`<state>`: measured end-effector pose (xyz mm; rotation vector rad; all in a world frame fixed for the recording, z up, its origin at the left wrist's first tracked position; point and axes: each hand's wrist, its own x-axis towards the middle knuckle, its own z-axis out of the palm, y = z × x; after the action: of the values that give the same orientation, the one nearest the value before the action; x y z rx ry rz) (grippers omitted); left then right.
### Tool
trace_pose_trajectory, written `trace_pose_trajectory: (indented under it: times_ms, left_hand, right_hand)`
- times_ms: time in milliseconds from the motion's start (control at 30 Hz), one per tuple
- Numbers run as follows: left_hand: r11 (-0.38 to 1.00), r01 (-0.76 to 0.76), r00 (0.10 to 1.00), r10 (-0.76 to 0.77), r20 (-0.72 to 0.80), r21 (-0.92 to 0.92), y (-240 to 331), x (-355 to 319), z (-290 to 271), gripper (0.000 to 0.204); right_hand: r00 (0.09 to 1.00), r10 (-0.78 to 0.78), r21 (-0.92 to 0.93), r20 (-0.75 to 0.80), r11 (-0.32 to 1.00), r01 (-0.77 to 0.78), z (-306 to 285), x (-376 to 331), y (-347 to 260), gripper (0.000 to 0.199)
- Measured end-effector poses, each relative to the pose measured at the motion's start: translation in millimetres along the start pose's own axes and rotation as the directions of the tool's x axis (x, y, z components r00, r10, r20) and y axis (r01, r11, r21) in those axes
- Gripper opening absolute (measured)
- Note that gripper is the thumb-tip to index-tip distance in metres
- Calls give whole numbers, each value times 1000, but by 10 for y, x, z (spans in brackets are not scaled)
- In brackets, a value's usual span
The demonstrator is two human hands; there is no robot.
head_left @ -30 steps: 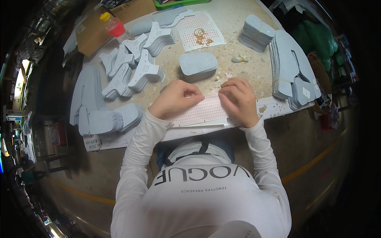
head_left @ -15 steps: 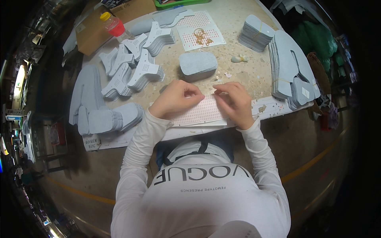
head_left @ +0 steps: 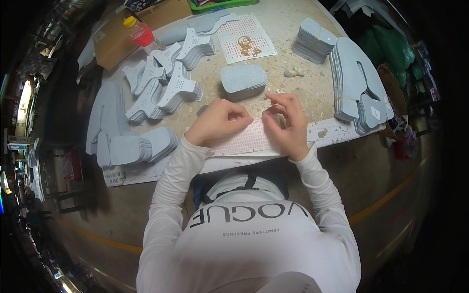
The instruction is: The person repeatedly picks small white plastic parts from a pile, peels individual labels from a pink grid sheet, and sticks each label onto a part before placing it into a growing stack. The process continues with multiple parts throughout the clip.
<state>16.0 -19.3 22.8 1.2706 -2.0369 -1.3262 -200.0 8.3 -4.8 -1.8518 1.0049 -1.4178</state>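
I see the pale pink dotted sheet [head_left: 244,140] lying flat under both hands, long axis left-right. Left hand [head_left: 218,122] rests curled on it; right hand [head_left: 288,122] pinches something tiny above its right end.

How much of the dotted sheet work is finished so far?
Looks early. One white dotted sheet with gold pieces lies set aside at the table's far edge. The left hand and right hand pinch something tiny over the pink-dotted sheet in front. Many stacks of pale blue cut pieces lie untouched.
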Motion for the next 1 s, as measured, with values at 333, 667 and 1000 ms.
trace_pose_trajectory:
  times_ms: [333, 667, 1000]
  left_hand:
    - [998, -57, 998, 57, -21, -41, -60, 19, 44, 17]
    - [940, -241, 919, 302, -255, 243, 132, -3, 7, 16]
    - [769, -361, 805, 542, -240, 528, 76, 602, -331, 45]
  right_hand:
    - [958, -188, -87, 215, 974, 211, 14, 55, -4, 63]
    - [963, 249, 265, 102, 926, -268, -168, 350, 108, 43]
    - [924, -231, -519, 305, 773, 365, -167, 1009, 340, 11]
